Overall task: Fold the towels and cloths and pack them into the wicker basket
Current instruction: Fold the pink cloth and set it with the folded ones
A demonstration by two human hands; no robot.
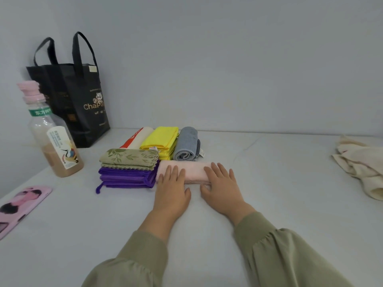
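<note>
Two hands are working in the head view, both coming out of olive sleeves. Left hand (171, 188): fingers are lying straight and slightly spread, pressing flat on the left end of a folded pink towel (192, 169). Right hand (222, 187): fingers are likewise straight, pressing the towel's right end; neither hand is curling round anything.

The pink towel is lying near the middle of the white table (269, 183), its left end touching a stack of two folded pieces, where a green leaf-print cloth (128, 158) is sitting on a purple cloth (126, 179).

Three more folded items are lying in a row just behind: a red-striped cream cloth (136, 138), a yellow cloth (160, 139) and a grey towel (186, 146) rolled into a coil.

One crumpled cream cloth (360, 164) is lying unfolded, well apart at the right.

Left side: a pink-capped bottle (55, 139) is standing part full of brown drink, a black tote bag (76, 100) is standing against the wall, and a flat pink case (20, 206) is lying at the near edge.
</note>
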